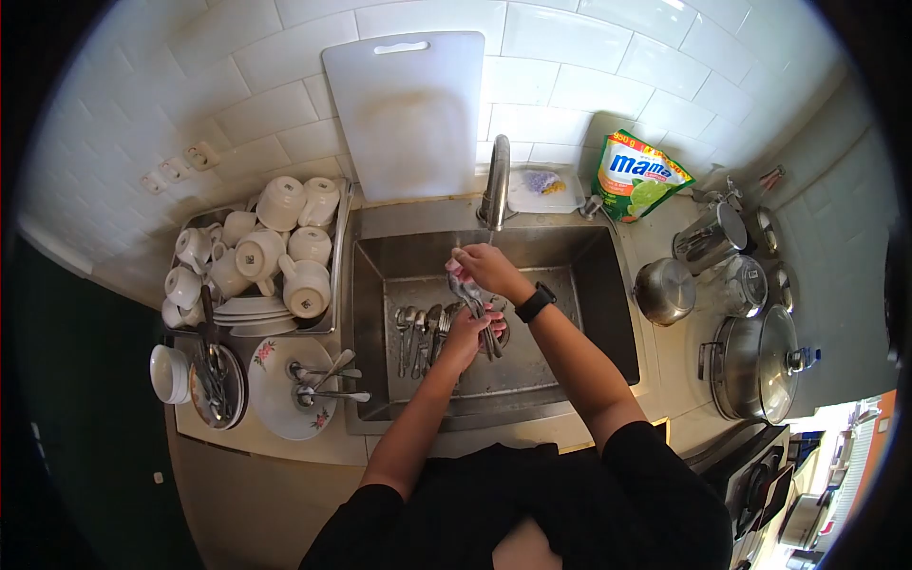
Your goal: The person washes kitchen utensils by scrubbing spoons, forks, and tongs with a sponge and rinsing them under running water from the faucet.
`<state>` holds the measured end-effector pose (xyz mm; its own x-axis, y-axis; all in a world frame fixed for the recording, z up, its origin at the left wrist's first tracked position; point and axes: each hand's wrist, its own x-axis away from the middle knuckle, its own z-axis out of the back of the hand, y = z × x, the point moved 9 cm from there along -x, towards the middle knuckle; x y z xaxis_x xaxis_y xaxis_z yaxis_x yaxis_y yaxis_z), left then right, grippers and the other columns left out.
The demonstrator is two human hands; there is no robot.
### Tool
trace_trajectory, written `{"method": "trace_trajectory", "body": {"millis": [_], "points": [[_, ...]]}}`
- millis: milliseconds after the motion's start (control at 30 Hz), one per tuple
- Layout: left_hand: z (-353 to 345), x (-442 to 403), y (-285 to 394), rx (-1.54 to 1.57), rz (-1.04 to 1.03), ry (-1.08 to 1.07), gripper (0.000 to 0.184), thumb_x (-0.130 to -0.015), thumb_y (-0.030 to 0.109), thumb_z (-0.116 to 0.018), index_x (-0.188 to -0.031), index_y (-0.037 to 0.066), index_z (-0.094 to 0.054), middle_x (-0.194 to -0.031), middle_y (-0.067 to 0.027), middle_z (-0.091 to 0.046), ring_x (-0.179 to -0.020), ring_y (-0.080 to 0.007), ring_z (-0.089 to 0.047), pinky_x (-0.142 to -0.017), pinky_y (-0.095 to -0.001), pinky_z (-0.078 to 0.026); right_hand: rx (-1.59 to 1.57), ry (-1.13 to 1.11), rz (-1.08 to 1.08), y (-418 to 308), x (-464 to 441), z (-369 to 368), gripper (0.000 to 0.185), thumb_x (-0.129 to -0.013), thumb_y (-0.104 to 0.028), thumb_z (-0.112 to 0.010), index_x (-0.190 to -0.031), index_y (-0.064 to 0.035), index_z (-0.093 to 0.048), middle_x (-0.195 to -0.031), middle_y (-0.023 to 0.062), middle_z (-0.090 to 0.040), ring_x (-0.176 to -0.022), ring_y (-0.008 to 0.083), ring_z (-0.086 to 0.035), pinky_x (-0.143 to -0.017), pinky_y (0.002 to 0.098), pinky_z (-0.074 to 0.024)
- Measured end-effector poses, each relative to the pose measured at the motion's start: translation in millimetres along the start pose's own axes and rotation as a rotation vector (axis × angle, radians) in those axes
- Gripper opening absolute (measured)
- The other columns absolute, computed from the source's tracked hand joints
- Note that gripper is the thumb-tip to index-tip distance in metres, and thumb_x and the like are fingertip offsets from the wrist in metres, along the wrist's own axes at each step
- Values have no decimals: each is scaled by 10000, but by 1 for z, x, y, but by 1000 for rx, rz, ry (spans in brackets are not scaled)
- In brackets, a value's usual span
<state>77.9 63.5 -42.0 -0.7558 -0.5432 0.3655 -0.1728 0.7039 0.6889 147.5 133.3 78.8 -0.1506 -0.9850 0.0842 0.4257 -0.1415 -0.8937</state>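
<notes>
My left hand is wrapped round a bunch of metal cutlery above the sink. Just above it, under the tap, my right hand has its fingers closed at the upper end of the same cutlery; exactly which pieces it grips is hidden. A black watch is on my right wrist. More spoons and forks lie side by side on the sink floor, left of my left hand.
A rack of white cups and plates stands left, near a flowered plate with spoons. A white board leans behind. Right are a green detergent pouch, a small pot and a large lidded pot.
</notes>
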Motion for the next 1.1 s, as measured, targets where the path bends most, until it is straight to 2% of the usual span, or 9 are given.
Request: {"method": "trace_trajectory", "body": {"millis": [33,133,233,333,433,733,833,1033,1100], "points": [[-1,0,0,1,8,-8,238,-823,53,-460,-1052,12,-410,-946,-142,-546,-812,-255,-591,-713,-351,-492,-146,-40,-59,5,-1,-6,226,-795,-195,-472,-785,-27,-623,-770,164,-604,-711,340,-574,-660,387,-459],[-8,7,8,1,48,-11,248,-844,96,-458,-1073,15,-407,-941,-136,-551,-784,-248,-595,-679,-343,-498,230,-19,274,-21,5,-5,225,-794,-204,-482,-773,-22,-611,-753,157,-598,-722,315,-574,-666,377,-456],[-14,15,15,8,85,4,251,-867,154,-449,-1079,21,-423,-927,-131,-559,-754,-237,-598,-643,-328,-503,213,219,219,-5,11,15,216,-760,-223,-532,-744,-16,-591,-717,152,-577,-729,300,-570,-682,383,-451],[-10,8,11,-27,41,-4,268,-872,200,-457,-1073,23,-450,-904,-124,-564,-752,-241,-597,-661,-336,-502,297,687,257,5,36,48,220,-706,-220,-607,-706,-3,-575,-661,142,-567,-644,284,-562,-625,376,-445],[-13,5,16,-158,-40,2,260,-875,208,-453,-1058,23,-467,-876,-118,-569,-742,-224,-592,-657,-321,-500,233,289,-117,45,32,33,167,-730,-148,-616,-713,10,-564,-603,94,-558,-527,125,-484,-518,285,-395],[-14,19,16,-147,-23,67,246,-891,203,-412,-1060,37,-477,-786,-80,-554,-660,-164,-559,-622,-286,-486,-315,170,33,40,42,19,165,-736,10,-556,-899,6,-582,-668,-36,-553,-574,62,-459,-570,220,-400],[-12,22,16,-103,-24,100,245,-895,217,-408,-1045,42,-490,-752,-65,-550,-616,-138,-535,-577,-257,-462,-500,140,97,25,40,10,193,-735,-25,-567,-927,-5,-576,-650,43,-558,-557,65,-443,-486,251,-405],[-18,23,33,-140,-91,37,302,-898,275,-401,-981,14,-529,-650,-36,-518,-526,-103,-472,-502,-228,-403,55,203,-57,46,19,22,214,-844,-195,-526,-970,-30,-577,-655,-40,-527,-542,47,-458,-417,232,-428],[-16,20,34,-187,-97,8,320,-898,281,-399,-950,-3,-537,-618,-27,-495,-516,-103,-465,-501,-231,-398,-132,190,-107,32,27,25,233,-848,-245,-520,-941,-42,-588,-648,-41,-521,-559,46,-462,-445,220,-430]]}}
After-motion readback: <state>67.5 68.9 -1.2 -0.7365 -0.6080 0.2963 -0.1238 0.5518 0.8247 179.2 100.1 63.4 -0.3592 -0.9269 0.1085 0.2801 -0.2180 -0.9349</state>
